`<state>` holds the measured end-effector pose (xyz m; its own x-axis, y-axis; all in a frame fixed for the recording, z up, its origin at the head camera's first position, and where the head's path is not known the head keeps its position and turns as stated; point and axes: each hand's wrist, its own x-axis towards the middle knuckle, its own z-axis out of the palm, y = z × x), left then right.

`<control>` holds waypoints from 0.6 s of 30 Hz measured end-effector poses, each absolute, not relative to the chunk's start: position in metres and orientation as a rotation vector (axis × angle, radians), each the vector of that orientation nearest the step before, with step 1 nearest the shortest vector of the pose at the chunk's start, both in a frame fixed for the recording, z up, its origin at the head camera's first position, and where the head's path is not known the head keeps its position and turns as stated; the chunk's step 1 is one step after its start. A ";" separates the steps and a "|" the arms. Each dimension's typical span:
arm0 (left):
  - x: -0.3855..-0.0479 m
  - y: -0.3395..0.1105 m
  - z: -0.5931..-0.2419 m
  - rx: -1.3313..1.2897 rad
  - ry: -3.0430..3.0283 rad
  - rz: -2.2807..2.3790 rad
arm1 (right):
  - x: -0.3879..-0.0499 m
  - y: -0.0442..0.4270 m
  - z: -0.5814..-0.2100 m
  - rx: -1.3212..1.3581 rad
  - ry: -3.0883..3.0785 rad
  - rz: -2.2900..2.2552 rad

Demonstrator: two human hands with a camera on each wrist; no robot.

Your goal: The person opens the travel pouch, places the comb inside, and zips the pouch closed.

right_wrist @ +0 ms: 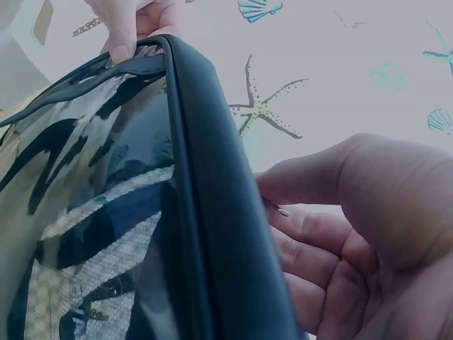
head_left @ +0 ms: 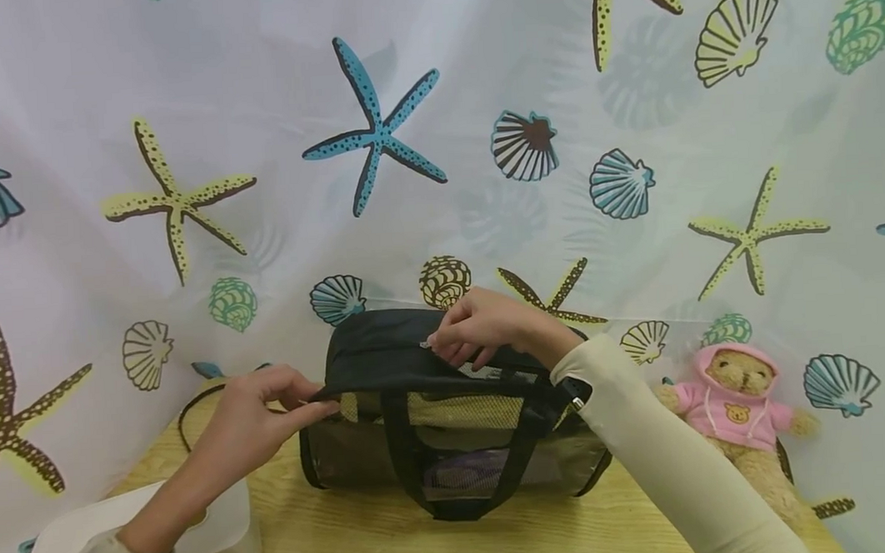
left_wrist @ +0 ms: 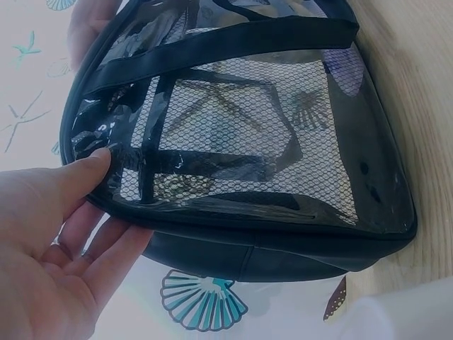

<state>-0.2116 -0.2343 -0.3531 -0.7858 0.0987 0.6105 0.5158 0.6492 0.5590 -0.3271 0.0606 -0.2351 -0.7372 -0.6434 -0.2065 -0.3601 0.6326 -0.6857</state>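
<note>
A black travel bag (head_left: 433,377) with clear plastic sides, mesh and a dark carrying strap (head_left: 402,446) stands on the wooden table. My left hand (head_left: 269,402) pinches the bag's upper left edge; in the left wrist view its thumb lies on the clear plastic with the fingers behind the rim. Over the bag's top, my right hand (head_left: 483,324) pinches a small metal zipper pull (head_left: 425,344), also visible as a zipper pull (right_wrist: 282,211) in the right wrist view. Something purple (head_left: 468,473) shows through the front; its kind is unclear.
A teddy bear (head_left: 742,411) in a pink hoodie sits at the right. On the left is a white rounded box-like object (head_left: 223,530), partly under my left forearm. Behind the table (head_left: 351,540) hangs a sheet (head_left: 275,93) printed with starfish and shells.
</note>
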 end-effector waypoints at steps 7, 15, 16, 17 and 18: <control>-0.213 -0.236 -0.351 -0.469 -2.335 -1.020 | -0.325 0.079 -0.235 -0.801 2.418 -0.902; -0.211 -0.235 -0.351 -0.441 -2.378 -1.034 | -0.322 0.101 -0.242 -0.773 2.435 -0.926; -0.211 -0.235 -0.352 -0.443 -2.377 -1.033 | -0.322 0.103 -0.243 -0.767 2.436 -0.938; -0.211 -0.235 -0.352 -0.446 -2.375 -1.031 | -0.322 0.105 -0.243 -0.760 2.439 -0.946; -0.211 -0.235 -0.352 -0.449 -2.374 -1.028 | -0.322 0.107 -0.244 -0.753 2.439 -0.953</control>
<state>-0.2110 -0.2347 -0.3516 -0.8155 0.0960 0.5707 0.4819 0.6586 0.5779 -0.3216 0.1075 -0.2436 -0.7683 -0.6151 -0.1773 -0.3319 0.6196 -0.7114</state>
